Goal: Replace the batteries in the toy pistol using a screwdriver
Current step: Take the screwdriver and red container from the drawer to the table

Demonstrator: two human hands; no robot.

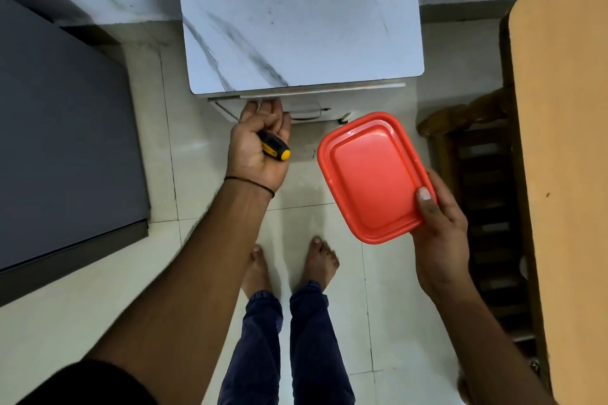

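My left hand point(258, 145) holds a screwdriver point(274, 149) with a black and yellow handle in its palm, and its fingertips reach the front of the drawer point(306, 108) under the white marble-patterned cabinet top point(296, 16). The screwdriver's shaft is hidden by the hand. My right hand point(439, 227) grips the near corner of a red rectangular plastic lid or tray point(371, 177), held flat in the air above the floor, thumb on top. No toy pistol or batteries are in view.
A dark grey cabinet point(65, 141) stands on the left. On the right is a light wooden table top point(566, 174) with a dark wooden chair point(483, 207) beside it. My bare feet point(289, 266) stand on pale floor tiles.
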